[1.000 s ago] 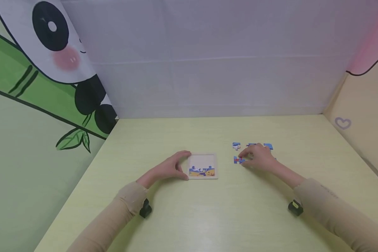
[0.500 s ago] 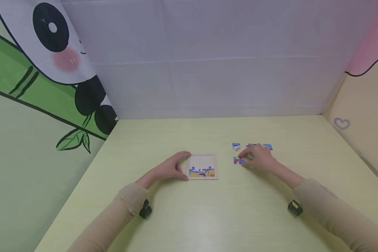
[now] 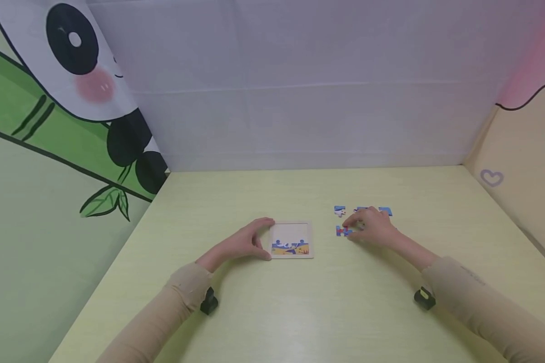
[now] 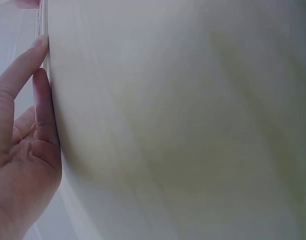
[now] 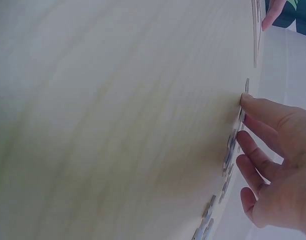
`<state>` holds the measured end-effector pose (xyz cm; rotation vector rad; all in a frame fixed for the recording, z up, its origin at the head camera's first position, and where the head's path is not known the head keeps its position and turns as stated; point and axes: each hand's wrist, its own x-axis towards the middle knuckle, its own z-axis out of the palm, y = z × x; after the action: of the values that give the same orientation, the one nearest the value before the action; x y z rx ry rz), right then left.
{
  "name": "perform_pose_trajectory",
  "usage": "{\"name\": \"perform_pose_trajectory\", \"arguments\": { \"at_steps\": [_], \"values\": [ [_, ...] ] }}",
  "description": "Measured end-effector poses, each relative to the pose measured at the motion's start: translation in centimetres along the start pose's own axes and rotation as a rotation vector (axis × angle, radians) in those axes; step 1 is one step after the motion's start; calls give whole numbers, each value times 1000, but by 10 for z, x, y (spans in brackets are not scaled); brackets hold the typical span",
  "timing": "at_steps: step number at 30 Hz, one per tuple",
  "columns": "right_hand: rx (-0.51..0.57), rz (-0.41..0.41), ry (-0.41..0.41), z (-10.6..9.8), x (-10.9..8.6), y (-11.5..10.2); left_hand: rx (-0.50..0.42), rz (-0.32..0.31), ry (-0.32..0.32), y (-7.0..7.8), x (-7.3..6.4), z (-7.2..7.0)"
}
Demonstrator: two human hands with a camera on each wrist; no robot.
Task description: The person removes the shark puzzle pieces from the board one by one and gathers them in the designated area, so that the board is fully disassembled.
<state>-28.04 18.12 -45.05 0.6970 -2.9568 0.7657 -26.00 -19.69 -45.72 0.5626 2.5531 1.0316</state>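
A small square puzzle tray (image 3: 290, 232) lies on the table, its lower part filled with joined yellow and blue pieces. My left hand (image 3: 242, 242) holds the tray's left side, thumb at the near corner and a finger at the far one. To the right, my right hand (image 3: 373, 228) pinches a red and blue puzzle piece (image 3: 342, 231) between thumb and index finger, flat on the table. In the right wrist view the other fingers of that hand (image 5: 283, 160) bend loosely above more pieces, partly hidden by it in the head view.
Behind the right hand lie a white and blue puzzle piece (image 3: 339, 211) and a blue one (image 3: 385, 210), with another partly covered. The pale wooden table (image 3: 272, 312) ends at a white cloth (image 3: 300, 121); printed panels stand at both sides.
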Motion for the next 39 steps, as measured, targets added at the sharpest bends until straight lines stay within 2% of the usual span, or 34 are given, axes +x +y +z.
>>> {"name": "perform_pose_trajectory", "arguments": {
  "at_steps": [13,24,39],
  "values": [
    [-6,-13,-5,-2,-1,-1,-1,9,2,-2,0,0],
    [-14,-27,-62,-5,3,2,-1,2,3,0,-1,0],
    [-8,-101,33,-5,23,-28,21,20,-2,1,-2,-1]
  ]
}}
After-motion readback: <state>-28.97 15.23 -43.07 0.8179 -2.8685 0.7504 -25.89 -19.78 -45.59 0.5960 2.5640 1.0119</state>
